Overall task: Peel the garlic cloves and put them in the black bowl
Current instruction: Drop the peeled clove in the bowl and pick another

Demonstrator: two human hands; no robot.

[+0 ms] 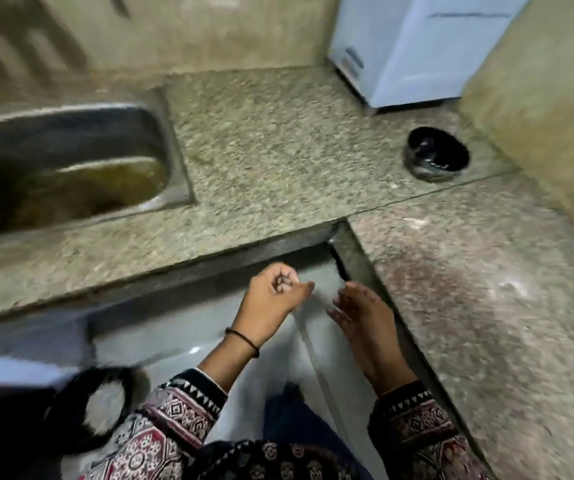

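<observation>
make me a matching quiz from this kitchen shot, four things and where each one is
Things:
1 sink
2 black bowl
3 pale blue appliance
4 left hand

Places:
a on the counter at right, beside the right-hand wall
b below the counter's front edge, fingers curled
c set into the counter at left
d at the counter's back corner

Pairs: 1-c, 2-a, 3-d, 4-b

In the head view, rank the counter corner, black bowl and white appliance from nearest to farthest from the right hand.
1. The counter corner, just ahead of the right hand.
2. The black bowl, on the counter, farther right.
3. The white appliance, behind the black bowl, by the wall.
</observation>
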